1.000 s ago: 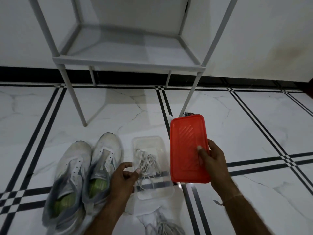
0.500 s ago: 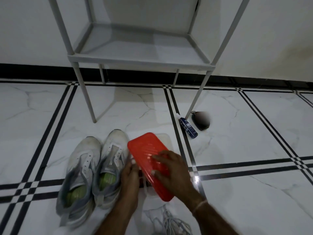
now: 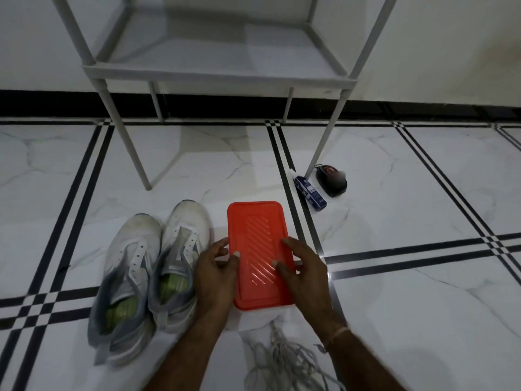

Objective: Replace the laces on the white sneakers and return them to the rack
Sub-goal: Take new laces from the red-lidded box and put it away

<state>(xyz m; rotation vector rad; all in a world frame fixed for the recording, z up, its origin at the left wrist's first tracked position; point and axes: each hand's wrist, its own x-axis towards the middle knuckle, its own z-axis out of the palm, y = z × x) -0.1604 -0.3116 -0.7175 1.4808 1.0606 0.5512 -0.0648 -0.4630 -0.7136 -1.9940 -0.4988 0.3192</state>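
Both hands are on the red lid (image 3: pixel 258 249) right now. The left hand (image 3: pixel 217 266) has its thumb on top and its fingers bent round the lid's left edge, so it looks like a light pinch. The right hand (image 3: pixel 306 270) is laid over the right edge, fingers fairly relaxed, so pressing down more than clutching, I'd say.

The bit that matters for what's next is the sneakers (image 3: pixel 158 266). They sit side by side on the floor (image 3: pixel 408 277), just left of the lid, the nearer one almost touching the left hand. Their long axis runs the same way as the lid's, toes pointing away from the person and heels toward them. The eyelets look empty, so lacing isn't done yet. My guess is the left hand takes a shoe, since it's right beside them and the right hand would have to cross the lid.

The loose laces (image 3: pixel 284 359) are in a tangle on the near side of the lid, between the forearms and closer to the right one, so that's the right hand's job.

The rack (image 3: pixel 220 71) stands beyond the lid's far end, well apart. A blue tube (image 3: pixel 310 190) and a dark blurry object (image 3: pixel 331 180) lie beyond its far right corner.
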